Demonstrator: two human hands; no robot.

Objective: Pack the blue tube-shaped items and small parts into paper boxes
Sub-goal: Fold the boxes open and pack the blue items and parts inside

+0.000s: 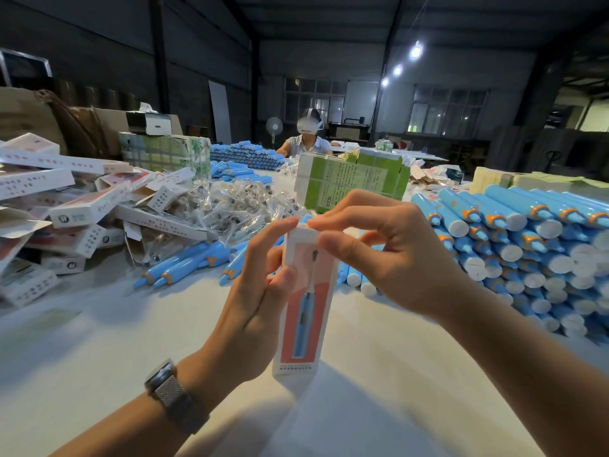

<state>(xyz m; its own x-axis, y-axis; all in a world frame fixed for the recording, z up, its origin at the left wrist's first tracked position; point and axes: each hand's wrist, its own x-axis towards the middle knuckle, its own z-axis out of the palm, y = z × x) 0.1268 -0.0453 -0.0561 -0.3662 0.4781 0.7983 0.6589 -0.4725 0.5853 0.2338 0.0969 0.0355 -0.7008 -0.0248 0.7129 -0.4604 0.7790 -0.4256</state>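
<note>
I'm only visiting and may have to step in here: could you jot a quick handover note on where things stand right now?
Left hand: grips the upright paper box along its side.
Right hand: fingers pinch at the box's top flap.
Supplies: stacked blue tubes to the right, loose ones on the table, bagged small parts in the middle, a heap of boxes to the left.
Done: this box is being closed at the top; its contents are hidden.
Left: finish the flap, set it aside, then pack the many remaining tubes.

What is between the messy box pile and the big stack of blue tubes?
In the head view, the hands hold a paper box there; loose blue tubes lie behind.
</note>
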